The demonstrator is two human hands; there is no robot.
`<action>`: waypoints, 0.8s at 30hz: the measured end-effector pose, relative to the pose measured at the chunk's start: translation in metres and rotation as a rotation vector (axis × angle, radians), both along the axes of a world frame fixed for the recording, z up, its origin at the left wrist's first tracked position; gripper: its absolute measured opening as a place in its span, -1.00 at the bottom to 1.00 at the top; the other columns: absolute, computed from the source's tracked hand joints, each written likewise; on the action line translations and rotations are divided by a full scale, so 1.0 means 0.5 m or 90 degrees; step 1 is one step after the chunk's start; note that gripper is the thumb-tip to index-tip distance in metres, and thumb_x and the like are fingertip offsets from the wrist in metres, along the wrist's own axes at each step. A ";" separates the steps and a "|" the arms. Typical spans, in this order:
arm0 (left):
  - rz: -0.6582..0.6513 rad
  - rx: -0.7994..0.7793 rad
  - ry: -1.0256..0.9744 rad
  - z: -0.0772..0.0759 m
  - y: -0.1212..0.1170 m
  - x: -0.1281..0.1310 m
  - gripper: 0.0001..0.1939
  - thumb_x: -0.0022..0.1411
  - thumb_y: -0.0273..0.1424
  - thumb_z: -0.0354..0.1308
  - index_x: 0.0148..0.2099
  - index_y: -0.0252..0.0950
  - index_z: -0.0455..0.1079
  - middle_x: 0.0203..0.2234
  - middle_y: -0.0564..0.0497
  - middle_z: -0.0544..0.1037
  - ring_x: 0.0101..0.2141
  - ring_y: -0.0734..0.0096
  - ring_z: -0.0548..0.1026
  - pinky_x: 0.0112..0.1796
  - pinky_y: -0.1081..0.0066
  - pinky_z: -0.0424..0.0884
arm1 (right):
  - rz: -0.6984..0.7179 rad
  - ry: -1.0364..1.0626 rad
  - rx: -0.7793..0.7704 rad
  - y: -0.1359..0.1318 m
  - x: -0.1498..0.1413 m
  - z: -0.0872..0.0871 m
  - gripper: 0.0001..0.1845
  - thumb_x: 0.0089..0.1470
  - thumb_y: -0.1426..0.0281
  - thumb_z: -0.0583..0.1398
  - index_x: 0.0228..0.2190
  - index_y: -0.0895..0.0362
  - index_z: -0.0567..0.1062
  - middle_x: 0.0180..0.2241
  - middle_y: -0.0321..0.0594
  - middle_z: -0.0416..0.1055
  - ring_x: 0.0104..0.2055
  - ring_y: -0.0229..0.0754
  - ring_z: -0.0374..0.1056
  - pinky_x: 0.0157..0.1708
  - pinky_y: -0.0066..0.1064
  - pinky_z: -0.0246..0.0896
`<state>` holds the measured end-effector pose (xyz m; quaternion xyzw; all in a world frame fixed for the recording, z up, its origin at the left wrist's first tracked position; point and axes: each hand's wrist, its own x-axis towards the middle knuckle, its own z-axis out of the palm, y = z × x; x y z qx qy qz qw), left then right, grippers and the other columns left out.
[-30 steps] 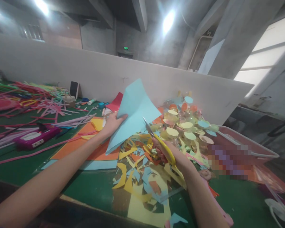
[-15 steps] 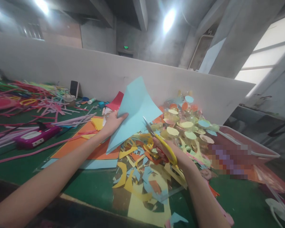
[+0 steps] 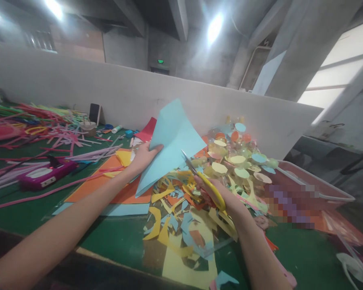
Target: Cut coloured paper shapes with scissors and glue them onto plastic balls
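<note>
The left hand (image 3: pixel 143 158) has its fingers clamped on the blue paper (image 3: pixel 177 135), at twelve o'clock. The right hand's (image 3: pixel 223 191) fingers curl around the scissors (image 3: pixel 211 188), at the paper's four o'clock. Scraps (image 3: pixel 156 224) lie at six. Everything held has barely shifted since half a second ago.

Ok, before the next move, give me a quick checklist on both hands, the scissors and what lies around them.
1. Left hand has the blue sheet: ok, thumb over its left edge.
2. Right hand has the scissors: ok, by the yellow handle.
3. Left fingers away from the blades: ok, they are at opposite sides of the sheet.
4. Blades apart from the sheet: cannot tell; the tip overlaps it in this view.
5. Area below the right hand free of paper scraps: not ok, they are heaped there.
</note>
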<state>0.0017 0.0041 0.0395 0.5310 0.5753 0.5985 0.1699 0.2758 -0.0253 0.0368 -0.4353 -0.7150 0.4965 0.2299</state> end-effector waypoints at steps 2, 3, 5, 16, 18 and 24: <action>0.003 -0.004 0.002 -0.002 0.002 -0.001 -0.55 0.03 -0.05 0.24 -0.18 -0.32 0.53 -0.30 -0.05 0.64 -0.28 0.20 0.54 -0.30 0.39 0.44 | -0.008 -0.020 0.015 -0.002 -0.001 0.003 -0.48 0.02 -0.09 0.11 -0.60 0.07 0.17 -0.75 -0.48 -0.03 -0.69 -0.36 -0.10 -0.65 -0.44 -0.13; 0.004 -0.004 0.000 -0.002 0.003 -0.002 -0.55 0.03 -0.05 0.24 -0.20 -0.33 0.52 -0.31 -0.05 0.64 -0.29 0.20 0.54 -0.31 0.39 0.44 | -0.013 -0.030 0.021 -0.003 -0.002 0.005 -0.48 0.02 -0.10 0.10 -0.60 0.07 0.16 -0.76 -0.48 -0.04 -0.70 -0.36 -0.11 -0.65 -0.43 -0.14; 0.005 -0.007 -0.011 -0.004 0.004 -0.003 -0.54 0.02 -0.05 0.24 -0.19 -0.33 0.52 -0.30 -0.06 0.64 -0.31 0.21 0.54 -0.33 0.39 0.44 | -0.019 -0.035 0.027 -0.006 -0.003 0.008 -0.48 0.03 -0.09 0.11 -0.58 0.07 0.16 -0.75 -0.49 -0.06 -0.69 -0.36 -0.12 -0.64 -0.43 -0.16; -0.050 -0.033 -0.013 -0.011 0.001 0.012 -0.55 0.04 -0.04 0.24 -0.18 -0.30 0.52 -0.34 -0.01 0.64 -0.41 0.31 0.54 -0.43 0.44 0.43 | 0.062 0.079 -0.029 0.005 0.003 -0.026 -0.56 0.08 0.01 0.15 -0.46 0.05 0.11 -0.56 -0.44 -0.08 -0.59 -0.35 -0.12 -0.62 -0.43 -0.14; -0.062 -0.032 -0.014 -0.015 0.003 0.013 -0.54 0.04 -0.04 0.23 -0.16 -0.30 0.52 -0.34 -0.01 0.64 -0.41 0.32 0.54 -0.42 0.44 0.43 | 0.048 0.063 -0.013 0.010 0.000 -0.032 -0.55 0.09 0.00 0.13 -0.47 0.05 0.10 -0.60 -0.45 -0.08 -0.60 -0.35 -0.13 -0.63 -0.44 -0.16; -0.070 -0.036 -0.029 -0.020 0.007 0.009 -0.49 0.04 -0.01 0.23 -0.13 -0.32 0.51 -0.33 -0.02 0.64 -0.41 0.32 0.54 -0.41 0.42 0.44 | -0.004 0.008 0.017 0.007 -0.013 -0.023 -0.51 0.08 -0.09 0.07 -0.50 0.07 0.17 -0.68 -0.48 -0.07 -0.65 -0.35 -0.13 -0.67 -0.44 -0.12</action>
